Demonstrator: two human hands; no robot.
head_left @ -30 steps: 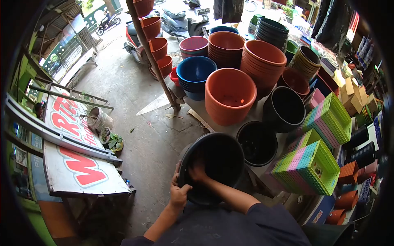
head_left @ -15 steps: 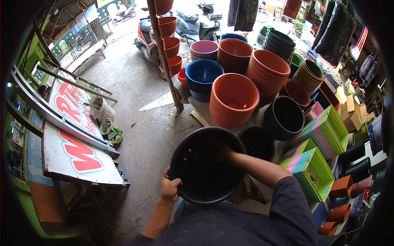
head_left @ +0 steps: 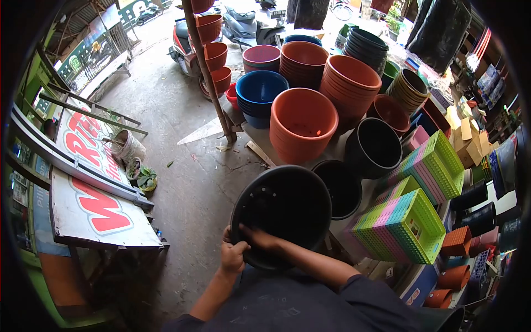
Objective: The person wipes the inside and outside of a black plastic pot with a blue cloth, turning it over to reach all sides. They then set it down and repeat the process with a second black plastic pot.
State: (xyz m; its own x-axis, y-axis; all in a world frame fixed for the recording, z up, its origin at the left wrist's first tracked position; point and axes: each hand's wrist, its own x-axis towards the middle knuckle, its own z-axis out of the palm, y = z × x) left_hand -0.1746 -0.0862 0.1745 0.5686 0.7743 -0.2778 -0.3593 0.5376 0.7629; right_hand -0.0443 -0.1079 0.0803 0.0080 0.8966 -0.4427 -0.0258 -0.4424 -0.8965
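Observation:
A large black plastic pot is tilted towards me above my lap, with its mouth facing up. Small light spots, like drain holes, show in its dark base. My left hand grips the pot's rim at the lower left, thumb over the edge. Inside the pot, my right hand reaches across to the left inner wall, close to my left hand. Its fingers are lost in the dark interior, so I cannot see whether they hold anything. Just beyond, a second black pot stands to the right.
Stacked orange pots, blue tubs and another black pot stand ahead. Green and pink baskets are piled on the right. A wooden post rises ahead, left of the pots. A painted signboard lies on the left.
My right hand has moved from the right side of the pot's interior to the lower left. The pot has turned or tilted somewhat, and my left hand stays on its rim.

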